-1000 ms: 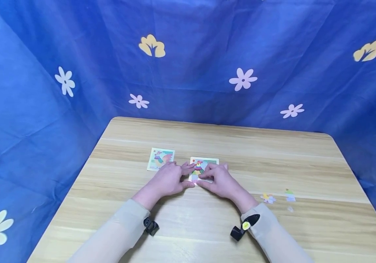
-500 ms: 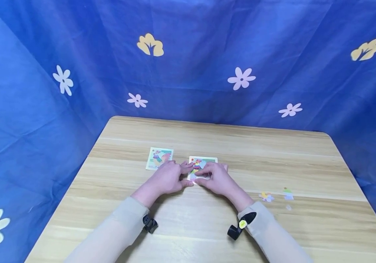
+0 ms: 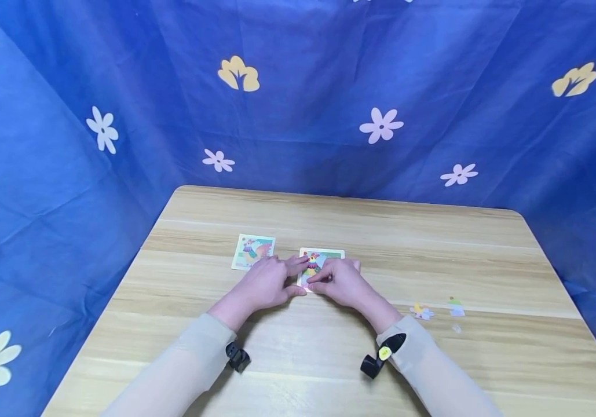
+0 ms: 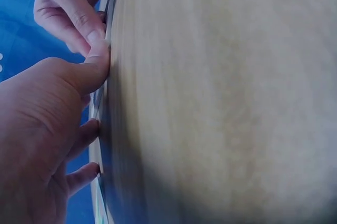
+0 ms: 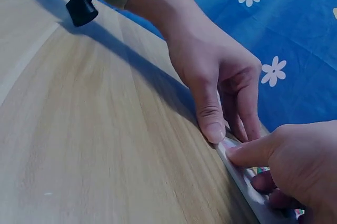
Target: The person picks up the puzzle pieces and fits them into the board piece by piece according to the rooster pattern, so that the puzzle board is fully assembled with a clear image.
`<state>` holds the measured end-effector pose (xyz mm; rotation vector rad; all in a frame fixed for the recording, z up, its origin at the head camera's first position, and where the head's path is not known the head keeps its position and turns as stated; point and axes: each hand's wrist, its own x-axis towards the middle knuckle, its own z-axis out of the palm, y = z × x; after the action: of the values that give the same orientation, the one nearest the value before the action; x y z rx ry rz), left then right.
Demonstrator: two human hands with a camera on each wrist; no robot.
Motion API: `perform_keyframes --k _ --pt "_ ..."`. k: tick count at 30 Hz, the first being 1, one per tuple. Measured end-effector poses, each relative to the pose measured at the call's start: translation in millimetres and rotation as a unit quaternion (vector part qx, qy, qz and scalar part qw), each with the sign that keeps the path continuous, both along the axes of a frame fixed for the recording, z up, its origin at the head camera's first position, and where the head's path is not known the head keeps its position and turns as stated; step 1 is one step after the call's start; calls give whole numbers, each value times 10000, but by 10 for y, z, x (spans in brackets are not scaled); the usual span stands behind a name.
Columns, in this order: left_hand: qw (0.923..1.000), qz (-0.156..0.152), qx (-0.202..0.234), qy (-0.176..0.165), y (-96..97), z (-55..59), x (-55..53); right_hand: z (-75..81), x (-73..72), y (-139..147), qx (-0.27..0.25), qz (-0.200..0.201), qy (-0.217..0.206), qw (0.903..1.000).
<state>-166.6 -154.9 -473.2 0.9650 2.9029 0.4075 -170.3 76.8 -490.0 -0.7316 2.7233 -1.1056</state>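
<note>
A rooster-picture puzzle board (image 3: 333,253) lies on the table under both hands, partly hidden by them. My left hand (image 3: 267,282) rests its extended fingers on the board's left part, thumb at the near edge. From the right, my right hand (image 3: 343,282) reaches over the board with fingers curled and thumb and index close together at the lower left of the picture. In the right wrist view the right thumb (image 5: 245,153) lies on the pale border beside the left thumb (image 5: 215,131). Whether a piece is between the right fingertips I cannot tell.
Beside the left hand lies a square card (image 3: 253,250) with a similar rooster picture. To the right are loose puzzle pieces, one yellow and lilac (image 3: 421,311), one green and lilac (image 3: 456,307), and a small pale scrap (image 3: 456,328). A blue flowered curtain (image 3: 298,116) hangs behind the table.
The right thumb and index have shifted slightly left along the board's lower part. The left hand keeps its place on the board; the loose pieces stay put.
</note>
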Motion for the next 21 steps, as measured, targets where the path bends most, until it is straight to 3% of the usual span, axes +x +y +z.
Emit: perform_keyframes --k 4,9,14,21 --pt "9998 62 -107 -146 0 13 4 -29 26 57 133 256 328 9990" --pt "9994 158 -179 -257 -9 25 4 -40 72 215 -404 247 590 9971" --pt "9993 80 -172 -307 1 41 -8 27 135 525 -720 86 785 9943" --pt "9989 -43 -201 -431 1 59 -1 91 285 1093 -612 -55 813 9948"
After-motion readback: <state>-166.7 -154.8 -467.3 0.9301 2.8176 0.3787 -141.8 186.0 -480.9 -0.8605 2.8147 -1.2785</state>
